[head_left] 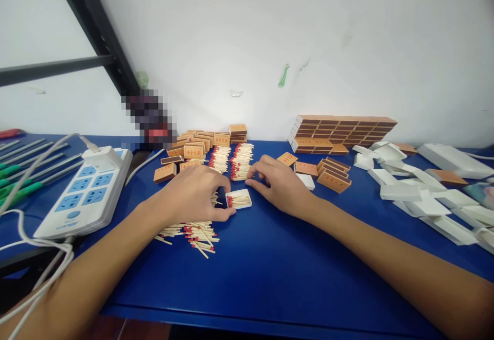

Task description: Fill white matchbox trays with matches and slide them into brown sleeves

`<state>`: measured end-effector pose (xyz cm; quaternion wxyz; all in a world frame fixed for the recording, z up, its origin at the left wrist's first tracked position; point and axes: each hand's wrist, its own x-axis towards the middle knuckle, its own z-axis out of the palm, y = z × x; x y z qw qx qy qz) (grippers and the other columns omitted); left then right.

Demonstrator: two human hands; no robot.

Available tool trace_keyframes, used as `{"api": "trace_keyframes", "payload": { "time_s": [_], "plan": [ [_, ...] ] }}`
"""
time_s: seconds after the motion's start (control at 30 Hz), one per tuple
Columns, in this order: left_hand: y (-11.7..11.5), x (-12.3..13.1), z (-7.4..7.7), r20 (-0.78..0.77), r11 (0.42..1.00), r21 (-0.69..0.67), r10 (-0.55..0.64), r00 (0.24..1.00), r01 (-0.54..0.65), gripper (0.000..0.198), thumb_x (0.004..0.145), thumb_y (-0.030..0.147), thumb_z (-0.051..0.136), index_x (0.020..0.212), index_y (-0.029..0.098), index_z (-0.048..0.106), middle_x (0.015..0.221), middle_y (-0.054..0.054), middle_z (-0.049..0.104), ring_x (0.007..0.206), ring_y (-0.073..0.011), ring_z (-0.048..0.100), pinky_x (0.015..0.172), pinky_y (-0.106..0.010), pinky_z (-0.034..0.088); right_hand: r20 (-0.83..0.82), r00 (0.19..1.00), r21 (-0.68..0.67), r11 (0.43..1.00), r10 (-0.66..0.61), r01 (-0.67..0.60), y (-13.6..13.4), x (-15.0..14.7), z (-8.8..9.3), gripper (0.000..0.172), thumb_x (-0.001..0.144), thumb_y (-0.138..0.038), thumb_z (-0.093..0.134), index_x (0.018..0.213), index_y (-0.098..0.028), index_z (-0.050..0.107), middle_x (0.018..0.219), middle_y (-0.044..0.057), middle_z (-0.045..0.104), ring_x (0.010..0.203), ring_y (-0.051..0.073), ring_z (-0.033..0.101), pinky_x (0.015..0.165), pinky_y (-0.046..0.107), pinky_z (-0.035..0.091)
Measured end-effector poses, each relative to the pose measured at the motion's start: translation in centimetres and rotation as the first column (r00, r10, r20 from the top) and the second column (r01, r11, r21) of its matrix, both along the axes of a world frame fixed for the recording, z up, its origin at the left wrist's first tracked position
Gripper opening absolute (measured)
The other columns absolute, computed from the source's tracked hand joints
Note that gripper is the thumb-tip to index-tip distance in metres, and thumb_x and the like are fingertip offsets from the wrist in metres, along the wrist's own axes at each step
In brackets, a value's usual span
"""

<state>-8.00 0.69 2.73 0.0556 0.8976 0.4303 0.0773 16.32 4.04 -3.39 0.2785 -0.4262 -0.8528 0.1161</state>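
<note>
A small white matchbox tray (244, 206) with red-tipped matches in it sits on the blue table. My left hand (196, 193) curves round the tray's left end, thumb and forefinger at its near and far corners. My right hand (276, 183) has its thumb and forefinger slightly apart, at the right edge of a stack of matches (241, 160); I see nothing held in it. Another match stack (219, 159) lies just left of that one. Loose matches (199, 234) are heaped below my left wrist, and part of this heap is hidden by the hand.
Printed matchboxes (194, 150) stand behind my left hand. More form a stacked block (343, 129) against the wall. White empty trays (420, 196) are scattered at right. A power strip (87, 191) with cables and green-handled tools (23, 191) lie at left.
</note>
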Motion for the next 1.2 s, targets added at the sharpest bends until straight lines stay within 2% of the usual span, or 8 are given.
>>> {"api": "trace_keyframes", "payload": {
  "time_s": [0.1,0.23,0.37,0.6,0.73,0.9,1.07,1.2],
  "plan": [
    [-0.1,0.1,-0.1,0.002,1.000,-0.003,0.000,1.000,0.000,0.029,0.082,0.048,0.078,0.095,0.023,0.081,0.071,0.002,0.072,0.067,-0.0174,0.064,0.066,-0.030,0.037,0.022,1.000,-0.007,1.000,0.006,-0.006,0.3,0.1,-0.5,0.005,0.102,-0.021,0.067,0.097,-0.020,0.068,0.094,0.002,0.056,0.078,0.017,0.053,0.071,0.031,0.038],
    [0.0,0.2,-0.1,-0.007,1.000,-0.002,-0.008,1.000,0.008,0.028,0.082,0.048,0.079,0.092,0.023,0.081,0.069,0.001,0.071,0.064,-0.0168,0.061,0.065,-0.030,0.036,0.021,1.000,0.023,0.999,0.022,-0.022,0.2,0.2,-0.6,0.001,0.101,-0.019,0.067,0.100,-0.020,0.067,0.094,0.002,0.057,0.078,0.017,0.052,0.071,0.031,0.038],
    [0.1,0.0,-0.2,0.010,1.000,-0.006,-0.008,1.000,0.008,0.029,0.081,0.049,0.079,0.094,0.022,0.081,0.070,0.001,0.072,0.066,-0.0173,0.062,0.066,-0.030,0.036,0.038,0.999,-0.006,0.999,0.035,-0.035,0.3,0.4,-0.5,0.005,0.102,-0.020,0.065,0.098,-0.020,0.067,0.093,0.002,0.056,0.077,0.017,0.051,0.070,0.031,0.037],
    [0.1,-0.1,-0.1,0.008,1.000,-0.013,-0.005,1.000,0.005,0.029,0.081,0.049,0.078,0.093,0.023,0.080,0.065,0.002,0.069,0.062,-0.0164,0.061,0.064,-0.030,0.036,0.083,0.992,-0.016,0.995,0.098,-0.097,0.2,0.5,-0.1,0.009,0.105,-0.020,0.059,0.107,-0.022,0.067,0.097,0.003,0.056,0.079,0.017,0.053,0.072,0.030,0.039],
    [0.1,-0.1,0.0,0.000,1.000,-0.002,0.004,1.000,-0.004,0.029,0.081,0.049,0.078,0.093,0.023,0.081,0.065,0.002,0.068,0.063,-0.0168,0.060,0.064,-0.030,0.035,0.149,0.985,-0.035,0.996,0.081,-0.077,0.1,0.6,0.3,0.007,0.106,-0.024,0.060,0.102,-0.020,0.065,0.099,0.004,0.058,0.080,0.017,0.055,0.070,0.030,0.040],
    [0.2,-0.2,0.0,-0.006,1.000,-0.005,-0.009,1.000,0.009,0.030,0.081,0.050,0.078,0.093,0.022,0.081,0.069,0.000,0.071,0.065,-0.0173,0.060,0.064,-0.030,0.035,0.219,0.975,0.005,0.999,0.038,-0.040,-0.4,1.2,0.9,0.011,0.108,-0.025,0.054,0.102,-0.020,0.061,0.103,0.006,0.061,0.080,0.019,0.057,0.069,0.032,0.042],
    [-0.1,0.0,0.2,-0.013,1.000,-0.004,0.002,1.000,-0.002,0.029,0.081,0.048,0.078,0.091,0.022,0.081,0.064,0.001,0.068,0.061,-0.0161,0.058,0.063,-0.030,0.035,0.251,0.968,-0.043,0.999,0.030,-0.019,-1.3,1.5,1.9,0.011,0.107,-0.023,0.053,0.099,-0.020,0.061,0.104,0.006,0.062,0.082,0.019,0.059,0.071,0.032,0.042],
    [-0.1,0.0,0.3,-0.021,1.000,-0.004,0.003,1.000,-0.003,0.030,0.082,0.049,0.078,0.093,0.022,0.081,0.067,0.001,0.069,0.064,-0.0168,0.060,0.063,-0.030,0.036,0.244,0.969,-0.060,0.998,0.034,-0.020,-1.4,1.4,1.5,0.008,0.105,-0.024,0.058,0.099,-0.021,0.061,0.102,0.005,0.063,0.078,0.018,0.057,0.068,0.032,0.040]
  ]
}}
